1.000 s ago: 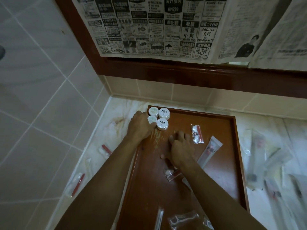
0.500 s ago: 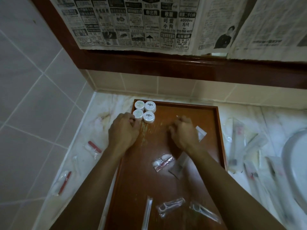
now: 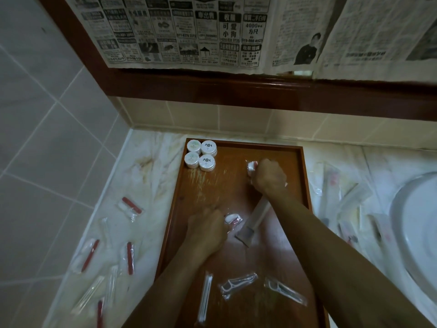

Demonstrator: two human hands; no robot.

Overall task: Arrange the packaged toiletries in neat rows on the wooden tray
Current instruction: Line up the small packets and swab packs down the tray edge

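Note:
A wooden tray (image 3: pixel 300 176) lies on the marble counter. Several round white tins (image 3: pixel 201 155) sit in a tight square in its far left corner. My right hand (image 3: pixel 269 177) is closed on a small clear packet (image 3: pixel 251 166) with red and white contents near the tray's far right. My left hand (image 3: pixel 207 229) rests mid-tray with curled fingers touching a similar small packet (image 3: pixel 233 218). A long clear tube packet (image 3: pixel 256 218) lies slanted between my hands. Near the tray's front lie a thin stick packet (image 3: pixel 204 298) and two floss pick packets (image 3: pixel 238 284).
Loose packets with red items (image 3: pixel 130 208) lie scattered on the counter left of the tray. More long clear packets (image 3: pixel 338 192) pile up on the right, beside a white basin (image 3: pixel 416 233). Tiled walls close the left and back. Newspaper (image 3: pixel 189 31) hangs above.
My left hand has pulled back from the tins to the small packet mid-tray. My right hand has lifted a small packet toward the tray's far right. The view has tilted down.

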